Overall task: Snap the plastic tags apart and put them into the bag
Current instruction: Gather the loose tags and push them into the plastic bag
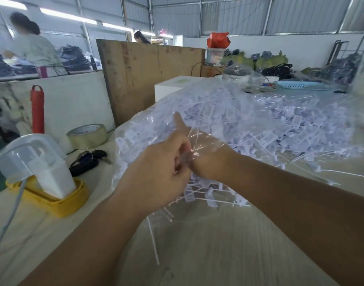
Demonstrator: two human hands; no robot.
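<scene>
Fingers of the left hand are curled and pinch the edge of the clear plastic bag at the centre. From 4 o'clock the right hand reaches inside the bag mouth; its fingers are behind the film, so I cannot tell what they hold. White plastic tags fill the bag toward 2 o'clock, and some lie loose on the table. At 9 o'clock stands a tape roll.
</scene>
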